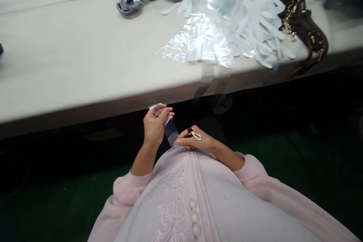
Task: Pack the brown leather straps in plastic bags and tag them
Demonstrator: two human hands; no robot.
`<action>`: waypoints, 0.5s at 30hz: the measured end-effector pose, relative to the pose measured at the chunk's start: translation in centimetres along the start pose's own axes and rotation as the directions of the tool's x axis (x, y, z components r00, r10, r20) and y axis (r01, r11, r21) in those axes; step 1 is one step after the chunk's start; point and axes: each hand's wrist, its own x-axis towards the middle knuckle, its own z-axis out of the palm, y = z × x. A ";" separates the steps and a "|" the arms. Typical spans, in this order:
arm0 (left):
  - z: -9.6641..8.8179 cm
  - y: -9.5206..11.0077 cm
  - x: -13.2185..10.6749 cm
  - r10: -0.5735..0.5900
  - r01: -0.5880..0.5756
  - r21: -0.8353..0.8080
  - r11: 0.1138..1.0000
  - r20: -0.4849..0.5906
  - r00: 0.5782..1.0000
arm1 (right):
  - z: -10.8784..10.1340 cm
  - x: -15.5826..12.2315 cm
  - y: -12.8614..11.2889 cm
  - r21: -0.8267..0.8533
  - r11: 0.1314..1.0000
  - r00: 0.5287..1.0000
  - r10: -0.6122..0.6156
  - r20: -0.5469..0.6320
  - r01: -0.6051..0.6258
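Hands near pale table, above green floor.

Ahead of the left hand, the pale tabletop is covered rightward by clear plastic sleeves, then white notched tabs, then gold-trimmed brown straps; farther off, plastic-wrapped dark coils are laid.

Record no readable text, label, brand, number or sign. Read nothing from the metal clip, nor from the clear strips and white pieces on the counter (partly in glare, partly blurred).
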 end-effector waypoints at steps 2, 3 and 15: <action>-1.0 -0.3 0.3 -0.046 0.046 -0.004 0.999 0.014 0.999 | 0.0 0.6 0.4 0.063 0.998 0.996 -0.013 -0.089 0.019; -1.4 -0.4 0.1 -0.110 0.110 -0.001 0.994 0.044 0.993 | -0.1 0.9 0.6 0.102 0.994 0.990 -0.020 -0.137 0.034; -1.2 -3.1 -3.2 -0.447 0.448 0.064 0.892 0.283 0.849 | -0.8 1.2 1.6 0.433 0.901 0.999 0.039 -0.031 -0.022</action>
